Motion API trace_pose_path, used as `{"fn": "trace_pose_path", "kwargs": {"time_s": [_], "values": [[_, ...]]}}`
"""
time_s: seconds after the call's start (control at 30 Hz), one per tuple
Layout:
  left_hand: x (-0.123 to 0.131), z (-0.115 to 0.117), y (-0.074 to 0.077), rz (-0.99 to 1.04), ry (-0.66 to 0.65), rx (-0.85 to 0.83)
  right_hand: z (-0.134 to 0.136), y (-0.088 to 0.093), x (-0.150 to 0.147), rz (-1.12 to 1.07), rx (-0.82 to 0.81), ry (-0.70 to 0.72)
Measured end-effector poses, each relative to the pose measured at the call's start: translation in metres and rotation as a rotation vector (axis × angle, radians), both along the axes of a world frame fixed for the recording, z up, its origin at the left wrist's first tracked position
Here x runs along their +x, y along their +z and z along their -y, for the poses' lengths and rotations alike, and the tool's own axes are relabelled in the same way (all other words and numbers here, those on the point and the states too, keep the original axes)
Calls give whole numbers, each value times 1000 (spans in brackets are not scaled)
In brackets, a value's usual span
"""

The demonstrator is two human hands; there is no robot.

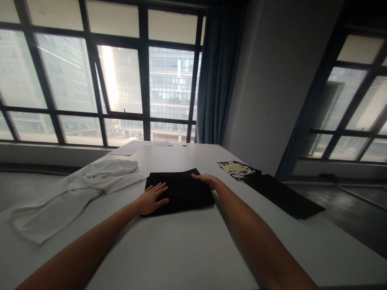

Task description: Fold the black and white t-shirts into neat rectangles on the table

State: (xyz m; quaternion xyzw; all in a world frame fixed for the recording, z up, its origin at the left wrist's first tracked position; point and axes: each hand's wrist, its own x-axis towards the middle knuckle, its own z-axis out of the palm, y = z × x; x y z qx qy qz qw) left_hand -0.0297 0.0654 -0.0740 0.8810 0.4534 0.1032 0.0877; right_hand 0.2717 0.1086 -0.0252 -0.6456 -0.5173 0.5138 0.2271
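Note:
A folded piece of black cloth [184, 195] lies flat in front of me on the white table; what kind of garment it is does not show. My left hand [151, 198] rests on its left part, palm down, with the fingers spread. At the far right corner of the cloth is my right hand [208, 180]. Its thumb lies over the top, and the other fingers are hidden around the edge, closed on the cloth.
White trousers or a similar long white garment [87, 189] lie loosely on the left. To the right are a folded black cloth [281, 195] and a patterned black, white and yellow piece [236, 170]. Paper sheets [127, 149] lie at the table's [169, 249] far end, near the windows.

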Motion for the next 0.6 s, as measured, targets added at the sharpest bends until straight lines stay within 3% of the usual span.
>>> {"fn": "trace_pose_path", "kwargs": {"time_s": [0.1,0.27,0.43,0.53,0.6], "values": [[-2,-2,-4,30,-30,1,-4,5,-3,-151,-141,44],[-1,0,5,174,19,129,-14,25,-2,-101,226,-32],[-3,2,8,244,46,211,-41,92,26,-191,560,-129],[1,2,-1,204,18,164,-58,130,70,-183,772,-354],[4,1,-7,188,-1,146,-66,140,112,-137,871,-523]]}}
